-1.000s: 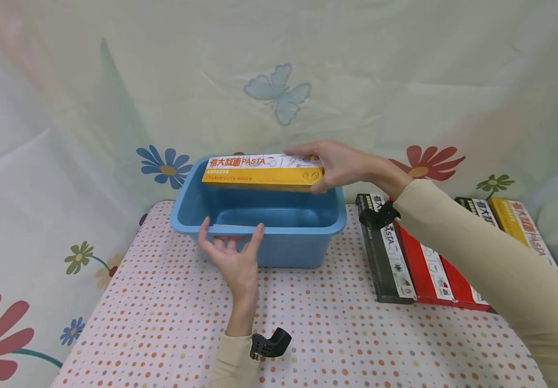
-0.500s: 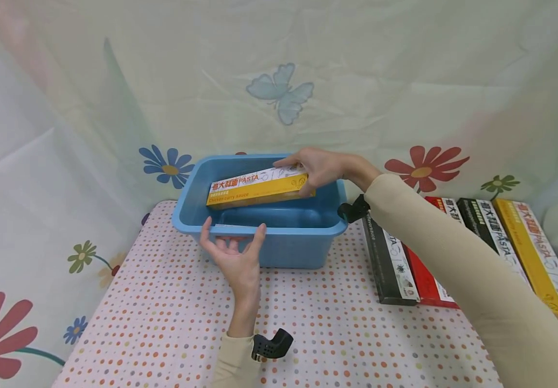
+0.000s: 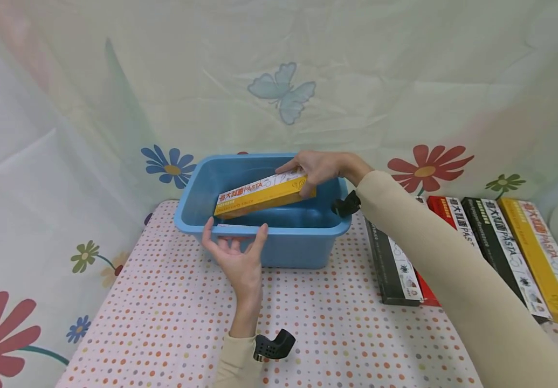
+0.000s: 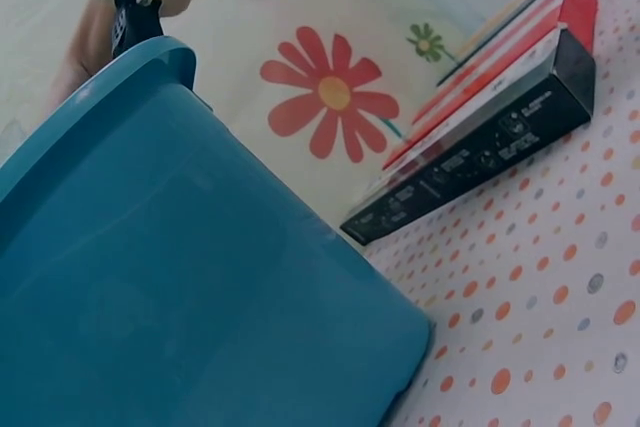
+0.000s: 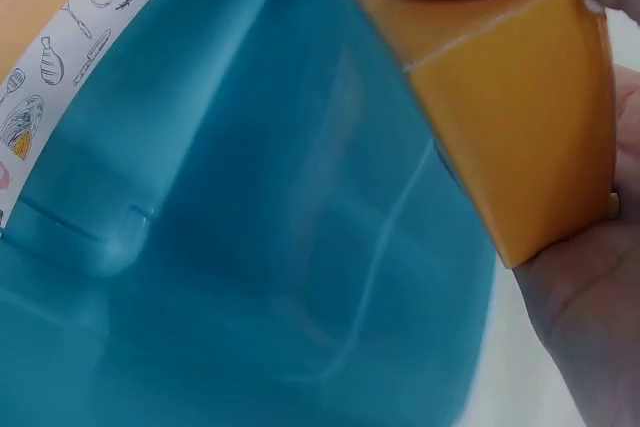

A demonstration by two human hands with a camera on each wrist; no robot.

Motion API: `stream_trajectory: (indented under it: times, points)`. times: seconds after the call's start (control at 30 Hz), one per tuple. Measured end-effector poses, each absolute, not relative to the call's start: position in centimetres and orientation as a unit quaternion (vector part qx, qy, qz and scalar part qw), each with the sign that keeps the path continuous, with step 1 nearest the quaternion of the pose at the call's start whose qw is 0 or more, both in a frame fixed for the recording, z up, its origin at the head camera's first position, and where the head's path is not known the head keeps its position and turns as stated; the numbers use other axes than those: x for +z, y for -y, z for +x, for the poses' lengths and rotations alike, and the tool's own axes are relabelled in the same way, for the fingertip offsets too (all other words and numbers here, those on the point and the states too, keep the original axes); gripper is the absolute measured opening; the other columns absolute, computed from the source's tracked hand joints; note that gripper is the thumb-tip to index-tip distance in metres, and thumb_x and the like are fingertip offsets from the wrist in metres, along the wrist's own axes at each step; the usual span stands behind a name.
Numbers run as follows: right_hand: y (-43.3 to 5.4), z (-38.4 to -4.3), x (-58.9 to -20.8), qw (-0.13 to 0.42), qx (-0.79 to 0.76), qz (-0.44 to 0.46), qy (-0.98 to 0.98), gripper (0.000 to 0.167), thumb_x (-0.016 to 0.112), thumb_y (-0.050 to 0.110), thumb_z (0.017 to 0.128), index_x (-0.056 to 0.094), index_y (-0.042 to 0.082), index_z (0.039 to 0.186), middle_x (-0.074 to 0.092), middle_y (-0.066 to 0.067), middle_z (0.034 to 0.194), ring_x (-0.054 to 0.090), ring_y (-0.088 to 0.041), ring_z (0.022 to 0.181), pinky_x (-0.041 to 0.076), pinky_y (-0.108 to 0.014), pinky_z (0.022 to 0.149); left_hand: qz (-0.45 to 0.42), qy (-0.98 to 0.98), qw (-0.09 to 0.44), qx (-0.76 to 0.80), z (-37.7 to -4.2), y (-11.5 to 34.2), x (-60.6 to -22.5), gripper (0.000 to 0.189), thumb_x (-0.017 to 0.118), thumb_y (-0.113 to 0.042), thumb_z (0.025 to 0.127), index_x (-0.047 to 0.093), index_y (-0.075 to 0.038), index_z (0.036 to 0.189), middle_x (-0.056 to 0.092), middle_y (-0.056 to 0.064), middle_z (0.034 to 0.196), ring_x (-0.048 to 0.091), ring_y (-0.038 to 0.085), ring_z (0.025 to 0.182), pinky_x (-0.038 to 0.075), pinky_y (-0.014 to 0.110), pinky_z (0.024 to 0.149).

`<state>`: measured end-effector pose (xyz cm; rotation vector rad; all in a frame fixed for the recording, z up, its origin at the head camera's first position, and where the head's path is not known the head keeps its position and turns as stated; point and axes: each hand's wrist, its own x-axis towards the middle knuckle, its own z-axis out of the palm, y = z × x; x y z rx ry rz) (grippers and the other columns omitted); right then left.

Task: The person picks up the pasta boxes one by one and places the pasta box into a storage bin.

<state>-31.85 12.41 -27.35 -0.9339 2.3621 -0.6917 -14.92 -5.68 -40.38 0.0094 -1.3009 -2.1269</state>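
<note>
My right hand [image 3: 318, 168] grips the right end of a yellow pasta box [image 3: 264, 196], thumb on the near side and fingers over the far side. Its printed left end dips lower, inside the blue plastic bin [image 3: 298, 250]. In the right wrist view the pasta box's end [image 5: 520, 127] sits between thumb and fingers. My left hand [image 3: 240, 269] holds the bin's front rim, with one digit at each side reaching up to the rim and the middle fingers bent beneath it. Another box with a white printed strip [image 5: 50, 67] lies inside the bin along its wall.
To the right, several pasta boxes lie side by side on the dotted tabletop [image 3: 162, 323]: a black box [image 3: 390, 269], a red box [image 3: 446, 210], another black box [image 3: 507, 253] and a yellow box [image 3: 545, 258]. A flowered curtain [image 3: 380, 97] hangs close behind the bin.
My right hand has lowered the yellow pasta box from above the bin's back rim into the bin, and its left end has tilted down toward the front. My left hand stays at the rim.
</note>
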Motion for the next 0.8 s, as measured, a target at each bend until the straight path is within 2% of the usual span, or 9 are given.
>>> stream_trajectory:
  times: [0.2,0.43,0.8]
  points:
    - [-12.2,-32.6,-28.1,0.272,-0.235,-0.341,-0.868,0.087,0.074,-0.001,0.076,0.041,-0.003,0.157,0.050,-0.020,0.152,0.052,-0.031,0.112,0.049,-0.033,0.088,-0.001,0.490,0.315,-0.813,-14.7,5.4,-40.4,0.101,0.085,0.005,0.083,0.021,-0.015,0.158,0.045,0.016,0.149,0.058,0.034,0.115,0.064,0.036,0.089]
    - [-12.6,-33.1,-28.7,0.292,-0.235,-0.327,-0.868,0.088,0.075,-0.002,0.076,0.041,0.000,0.158,0.051,-0.020,0.152,0.053,-0.031,0.112,0.050,-0.032,0.086,-0.007,0.493,0.317,-0.810,-14.5,5.3,-40.3,0.100,0.084,0.005,0.083,0.020,-0.013,0.158,0.044,0.015,0.151,0.058,0.035,0.120,0.062,0.037,0.094]
    - [-11.9,-33.0,-29.4,0.303,-0.230,-0.334,-0.862,0.092,0.078,0.001,0.075,0.040,0.001,0.158,0.055,-0.018,0.149,0.054,-0.029,0.111,0.051,-0.031,0.086,-0.003,0.489,0.319,-0.812,-14.3,6.0,-40.4,0.100,0.084,0.006,0.083,0.022,-0.016,0.158,0.048,0.017,0.146,0.061,0.034,0.114,0.065,0.039,0.088]
